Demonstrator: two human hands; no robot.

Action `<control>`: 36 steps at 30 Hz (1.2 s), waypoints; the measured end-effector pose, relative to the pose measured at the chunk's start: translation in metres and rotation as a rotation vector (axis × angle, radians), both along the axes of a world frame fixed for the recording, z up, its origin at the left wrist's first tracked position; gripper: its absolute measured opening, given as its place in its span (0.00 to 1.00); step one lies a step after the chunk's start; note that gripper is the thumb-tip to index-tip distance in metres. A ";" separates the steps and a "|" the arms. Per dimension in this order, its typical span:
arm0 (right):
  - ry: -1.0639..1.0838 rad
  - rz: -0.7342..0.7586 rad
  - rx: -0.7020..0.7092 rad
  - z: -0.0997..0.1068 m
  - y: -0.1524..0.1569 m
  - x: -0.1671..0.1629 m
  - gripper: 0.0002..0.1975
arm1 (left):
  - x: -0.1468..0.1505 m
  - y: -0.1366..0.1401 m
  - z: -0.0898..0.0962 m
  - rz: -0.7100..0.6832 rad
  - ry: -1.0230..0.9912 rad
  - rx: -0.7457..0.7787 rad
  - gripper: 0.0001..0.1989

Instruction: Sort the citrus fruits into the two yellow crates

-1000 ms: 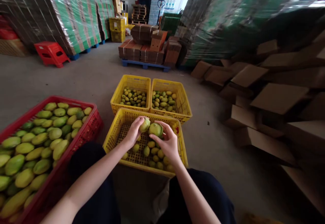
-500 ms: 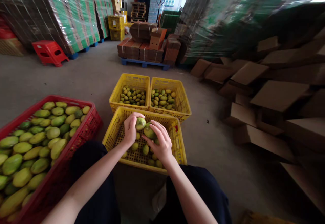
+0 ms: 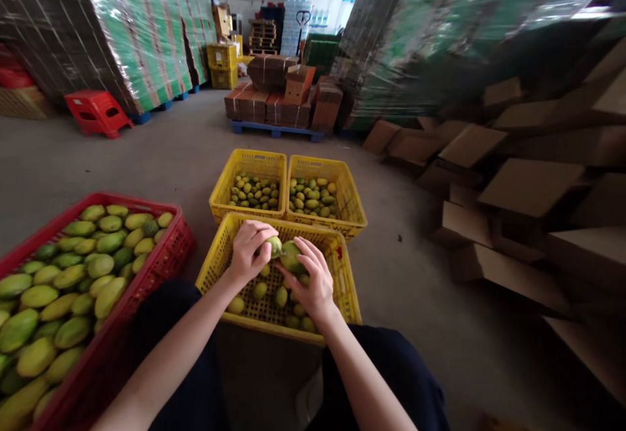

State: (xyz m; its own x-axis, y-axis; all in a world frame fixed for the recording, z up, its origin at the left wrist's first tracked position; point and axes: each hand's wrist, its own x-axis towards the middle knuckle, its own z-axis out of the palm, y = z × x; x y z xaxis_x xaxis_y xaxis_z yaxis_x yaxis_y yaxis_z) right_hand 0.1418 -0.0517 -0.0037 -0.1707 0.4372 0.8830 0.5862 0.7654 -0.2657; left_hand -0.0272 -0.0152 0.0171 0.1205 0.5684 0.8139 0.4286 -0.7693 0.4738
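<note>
Both of my hands are above the near yellow crate (image 3: 348, 287), close together. My left hand (image 3: 248, 252) is closed round a green-yellow lemon (image 3: 274, 246), its fingers over the top. In my right hand (image 3: 313, 278) is another, greener lemon (image 3: 292, 257), gripped between thumb and fingers. The two fruits are side by side, nearly touching. Below them, several loose lemons (image 3: 260, 290) lie on the crate's slotted floor, some partly hidden by my right hand.
To my left stands a red crate (image 3: 178, 222) heaped with lemons. Two yellow crates (image 3: 249, 155) (image 3: 355, 203), part filled, adjoin the near one. Cardboard boxes (image 3: 531, 183) are piled on the right. Further off are a blue pallet (image 3: 276, 130) of flattened cartons and a red stool (image 3: 98, 111).
My left hand has turned over its lemon, so the fingers now cover more of it. The right hand keeps its hold. The view has tilted up slightly.
</note>
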 end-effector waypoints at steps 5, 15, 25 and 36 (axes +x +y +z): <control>0.033 -0.048 -0.010 -0.001 0.003 0.002 0.27 | -0.002 0.003 -0.004 0.035 0.095 0.032 0.13; -0.065 -0.083 -0.063 0.006 0.002 0.008 0.22 | -0.001 0.003 -0.004 0.118 0.112 0.044 0.12; -0.129 0.001 -0.074 0.002 0.002 0.008 0.21 | 0.002 0.003 -0.002 0.023 0.083 -0.112 0.13; -0.047 -0.021 -0.051 -0.009 0.003 0.012 0.26 | 0.001 -0.002 0.001 0.004 0.092 -0.225 0.09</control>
State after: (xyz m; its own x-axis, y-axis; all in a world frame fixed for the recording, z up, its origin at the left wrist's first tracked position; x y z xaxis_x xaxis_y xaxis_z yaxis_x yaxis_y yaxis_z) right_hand 0.1541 -0.0491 -0.0128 -0.2018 0.4857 0.8505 0.6150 0.7387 -0.2760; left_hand -0.0267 -0.0169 0.0177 0.1857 0.7345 0.6527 0.4802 -0.6474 0.5919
